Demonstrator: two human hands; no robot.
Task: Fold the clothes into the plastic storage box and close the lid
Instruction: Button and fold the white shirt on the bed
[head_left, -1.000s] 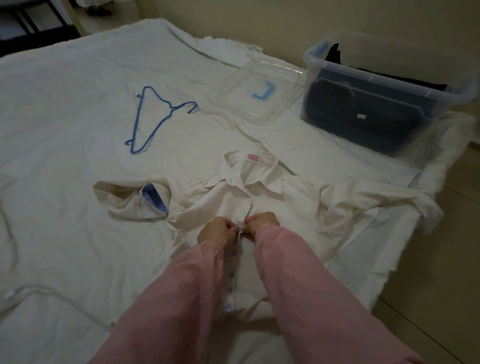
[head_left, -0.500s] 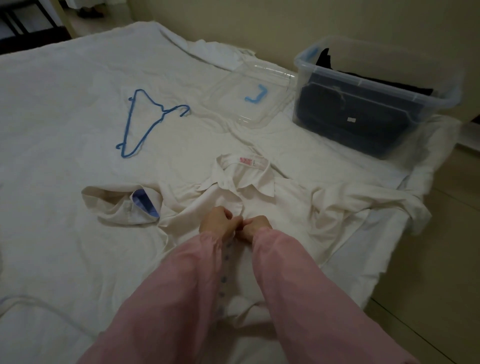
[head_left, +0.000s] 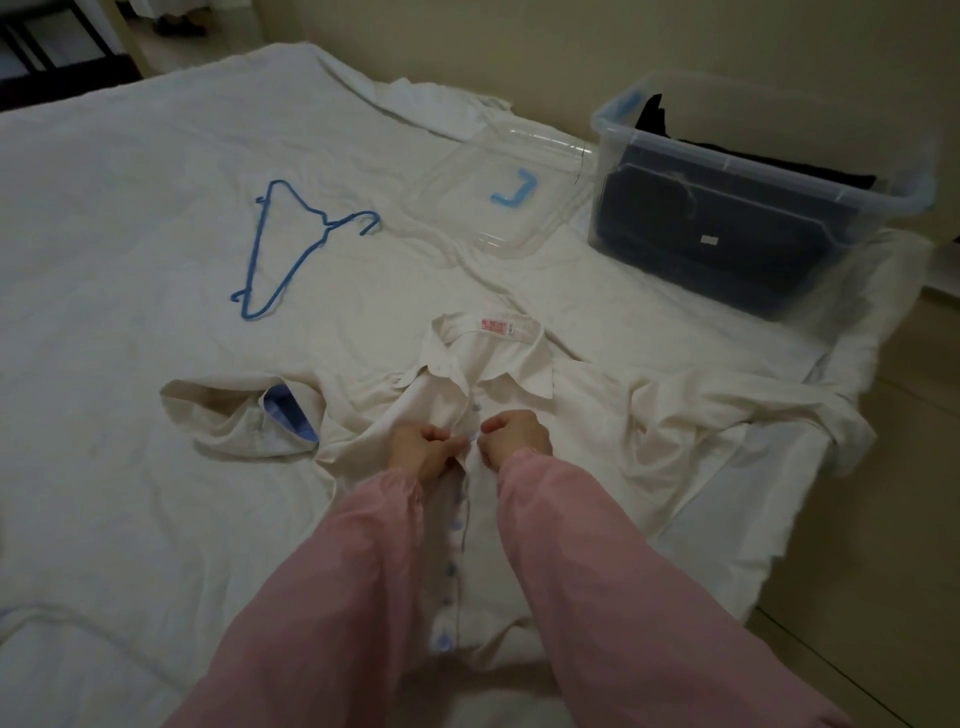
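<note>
A cream button-up shirt (head_left: 597, 431) lies face up on the white bed, collar away from me, sleeves spread to both sides. My left hand (head_left: 423, 447) and my right hand (head_left: 514, 434) meet at the shirt's front placket just below the collar, each pinching an edge of the fabric around a blue button. A clear plastic storage box (head_left: 769, 171) stands at the far right of the bed with dark folded clothes inside. Its clear lid (head_left: 504, 192) with a blue latch lies flat on the bed left of the box.
A blue wire hanger (head_left: 291, 244) lies on the white sheet (head_left: 130, 208) to the far left. The bed's right edge drops to a tiled floor (head_left: 883, 519). A wall runs behind the box. Dark furniture stands at the top left corner.
Both hands have moved a little up the placket toward the collar and stay pinched together. The view has shifted slightly; the shirt, box, lid and hanger lie as before.
</note>
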